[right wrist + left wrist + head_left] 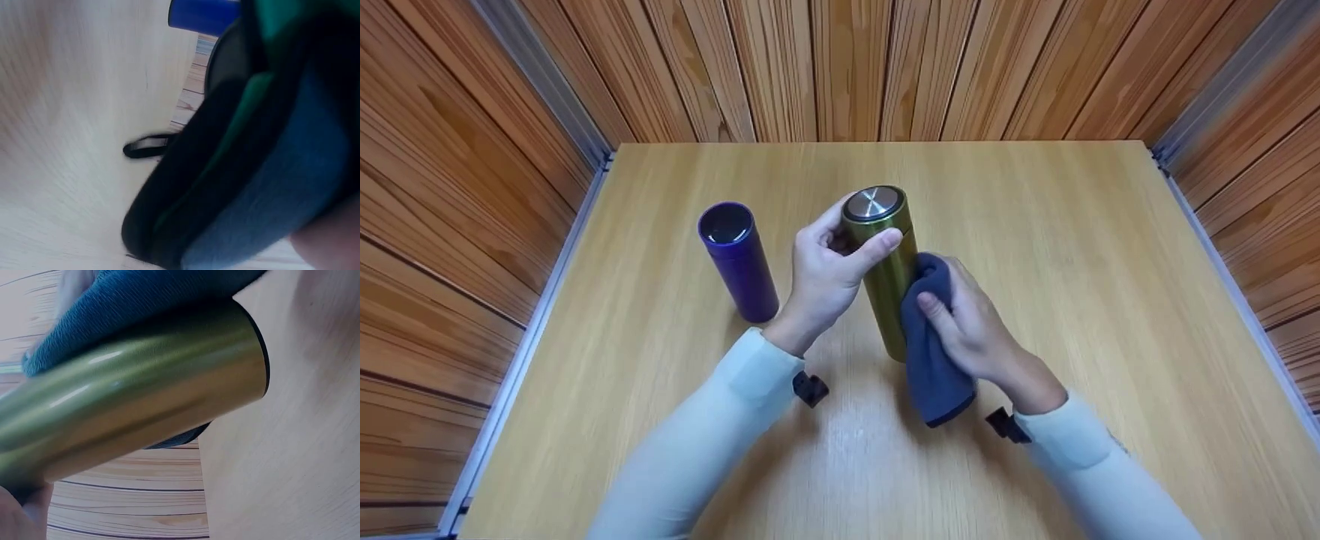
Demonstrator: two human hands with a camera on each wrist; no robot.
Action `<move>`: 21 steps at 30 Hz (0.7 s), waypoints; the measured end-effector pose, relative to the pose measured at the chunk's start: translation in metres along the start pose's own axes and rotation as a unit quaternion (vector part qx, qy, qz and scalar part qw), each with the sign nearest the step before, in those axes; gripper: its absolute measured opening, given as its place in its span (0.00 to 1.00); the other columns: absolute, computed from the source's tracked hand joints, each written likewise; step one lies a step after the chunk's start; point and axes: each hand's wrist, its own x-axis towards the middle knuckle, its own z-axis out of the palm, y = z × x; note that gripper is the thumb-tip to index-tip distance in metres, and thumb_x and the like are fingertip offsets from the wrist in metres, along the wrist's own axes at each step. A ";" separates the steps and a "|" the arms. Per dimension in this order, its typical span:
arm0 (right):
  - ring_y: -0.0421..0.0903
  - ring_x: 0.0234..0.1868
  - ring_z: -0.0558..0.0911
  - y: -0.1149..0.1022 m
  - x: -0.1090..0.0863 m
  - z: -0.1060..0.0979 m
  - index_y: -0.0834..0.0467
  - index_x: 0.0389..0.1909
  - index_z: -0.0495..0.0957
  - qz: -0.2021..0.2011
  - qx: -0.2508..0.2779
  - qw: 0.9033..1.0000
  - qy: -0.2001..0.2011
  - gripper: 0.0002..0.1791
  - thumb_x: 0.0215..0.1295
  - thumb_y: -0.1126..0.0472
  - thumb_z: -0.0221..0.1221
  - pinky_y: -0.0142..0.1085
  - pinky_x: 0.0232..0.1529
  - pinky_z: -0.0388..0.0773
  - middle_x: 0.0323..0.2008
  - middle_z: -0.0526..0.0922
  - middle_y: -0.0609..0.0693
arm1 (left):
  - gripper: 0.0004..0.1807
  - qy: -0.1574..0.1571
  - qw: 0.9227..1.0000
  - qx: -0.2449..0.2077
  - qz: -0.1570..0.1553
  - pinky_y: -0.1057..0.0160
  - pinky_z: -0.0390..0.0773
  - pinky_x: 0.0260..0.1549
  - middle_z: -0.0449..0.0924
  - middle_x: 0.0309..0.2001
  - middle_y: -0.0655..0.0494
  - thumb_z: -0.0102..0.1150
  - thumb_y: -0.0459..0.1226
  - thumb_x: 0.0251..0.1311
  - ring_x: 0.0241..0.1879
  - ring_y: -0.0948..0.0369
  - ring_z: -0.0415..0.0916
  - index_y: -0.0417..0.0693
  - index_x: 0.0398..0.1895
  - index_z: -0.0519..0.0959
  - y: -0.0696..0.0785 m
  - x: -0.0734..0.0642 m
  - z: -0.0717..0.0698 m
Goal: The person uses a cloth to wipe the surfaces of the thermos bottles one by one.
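Note:
My left hand (826, 274) grips a green-gold thermos flask (887, 285) near its top, the thumb across the front below a shiny metal lid. In the left wrist view the flask (146, 394) lies slantwise, its base at the right. A folded blue-grey cloth (934, 345) with a dark edge is held by my right hand (979, 330), pressed against the flask's right side. Close up in the right wrist view, the cloth (270, 208) covers much of the picture, with a dark loop at its edge and part of the flask's base behind it.
A purple flask (744, 274) with a dark, glossy top stands on the wooden table (1057, 262), left of my left hand. Wood-plank walls (847, 71) rise behind and on both sides. Metal rails run along the table's side edges.

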 end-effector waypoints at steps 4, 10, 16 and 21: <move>0.53 0.57 0.71 -0.009 -0.001 0.008 0.67 0.72 0.61 -0.033 -0.100 0.994 0.033 0.31 0.76 0.58 0.58 0.48 0.60 0.66 0.60 0.72 0.61 | 0.26 0.009 1.000 0.017 0.012 0.53 0.82 0.54 0.85 0.53 0.49 0.72 0.33 0.60 0.50 0.53 0.83 0.40 0.62 0.78 0.001 -0.002 0.003; 0.55 0.56 0.70 -0.019 0.004 0.011 0.67 0.74 0.58 -0.040 -0.146 0.986 0.070 0.38 0.74 0.52 0.61 0.49 0.58 0.65 0.61 0.72 0.62 | 0.27 0.008 0.999 0.038 0.030 0.53 0.82 0.54 0.84 0.54 0.51 0.73 0.34 0.60 0.51 0.54 0.83 0.41 0.63 0.77 0.004 -0.003 0.008; 0.50 0.52 0.72 -0.017 0.009 0.002 0.67 0.69 0.63 -0.013 -0.051 0.997 0.055 0.28 0.76 0.60 0.58 0.44 0.52 0.71 0.53 0.73 0.59 | 0.27 -0.005 0.999 0.020 0.030 0.52 0.82 0.55 0.84 0.54 0.49 0.72 0.33 0.61 0.51 0.53 0.83 0.39 0.63 0.77 0.005 -0.002 0.008; 0.48 0.47 0.75 -0.011 0.012 -0.004 0.68 0.62 0.66 0.006 0.039 0.999 0.029 0.18 0.77 0.65 0.54 0.39 0.46 0.71 0.45 0.74 0.55 | 0.25 -0.018 1.000 0.000 0.017 0.51 0.80 0.56 0.83 0.54 0.48 0.70 0.33 0.62 0.52 0.51 0.82 0.40 0.63 0.77 0.005 -0.002 0.005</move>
